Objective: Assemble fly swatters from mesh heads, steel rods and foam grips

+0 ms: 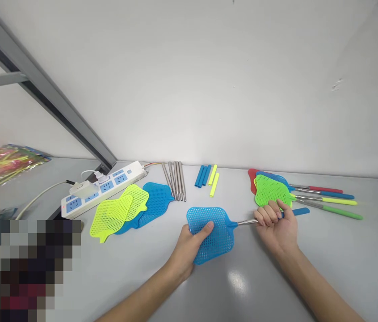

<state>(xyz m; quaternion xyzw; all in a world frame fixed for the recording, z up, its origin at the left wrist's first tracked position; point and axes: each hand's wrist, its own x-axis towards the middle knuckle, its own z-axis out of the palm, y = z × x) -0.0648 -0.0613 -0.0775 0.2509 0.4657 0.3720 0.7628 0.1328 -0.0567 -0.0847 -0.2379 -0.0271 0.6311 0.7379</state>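
A fly swatter with a blue perforated plastic head, a thin metal shaft and a blue handle (220, 241) is being held in two bare hands above a smooth grey tabletop (343, 259), near the centre. Its head is being pinched at the left edge by the left hand (189, 250), the thumb being pressed flat on top; the fingers beneath are mostly being hidden. The shaft, close to where it is meeting the handle, is being wrapped by the curled fingers of the right hand (276, 226), and the handle's end is being left sticking out to the right.

Just beyond the right hand, several swatters with red, blue and bright green heads (272, 191) are being seen in an overlapping group, their red, blue, yellow and green handles being pointed right.

Left of the held swatter, loose yellow perforated heads (111, 218) and loose blue perforated heads (155, 203) are being stacked partly over one another. Behind the held swatter, slim silver metal rods (178, 181) are being kept side by side, with short blue tubes (199, 176) and short yellow tubes (214, 184) being lined up to their right.

At far left, a white power strip with blue sockets (107, 186) is being used by white plugs.
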